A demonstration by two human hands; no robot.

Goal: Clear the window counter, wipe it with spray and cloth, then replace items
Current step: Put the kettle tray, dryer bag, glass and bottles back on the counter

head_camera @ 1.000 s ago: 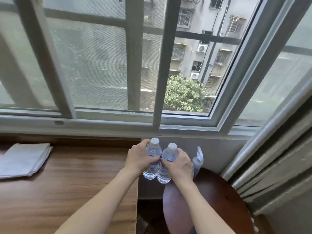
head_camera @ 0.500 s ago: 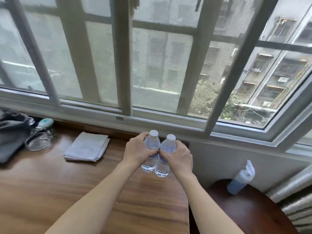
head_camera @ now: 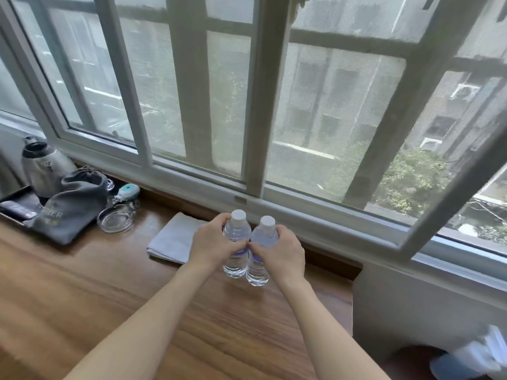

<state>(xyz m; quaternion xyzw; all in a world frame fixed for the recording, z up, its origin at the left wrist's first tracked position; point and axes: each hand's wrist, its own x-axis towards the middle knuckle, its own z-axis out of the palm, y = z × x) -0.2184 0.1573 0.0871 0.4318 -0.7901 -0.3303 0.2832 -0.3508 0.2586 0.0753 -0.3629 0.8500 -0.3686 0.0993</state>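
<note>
Two clear water bottles with white caps stand side by side over the wooden window counter (head_camera: 82,297). My left hand (head_camera: 212,244) grips the left bottle (head_camera: 235,234) round its middle. My right hand (head_camera: 282,250) grips the right bottle (head_camera: 260,272) the same way. The bottles touch each other; whether their bases rest on the wood I cannot tell. A folded white cloth (head_camera: 172,239) lies on the counter just left of my left hand. The spray bottle (head_camera: 472,357) is blurred at the lower right, off the counter.
At the far left of the counter are a kettle (head_camera: 41,165) on a dark tray (head_camera: 13,207), a grey pouch (head_camera: 68,209), a glass ashtray (head_camera: 115,220) and a small white-and-teal object (head_camera: 127,192). The window frame (head_camera: 247,198) runs along the back. The counter ends at the right near a white wall.
Both hands carried the two bottles left, from above the round side table to over the counter beside the cloth. The view swung left, bringing the kettle and pouch into sight.
</note>
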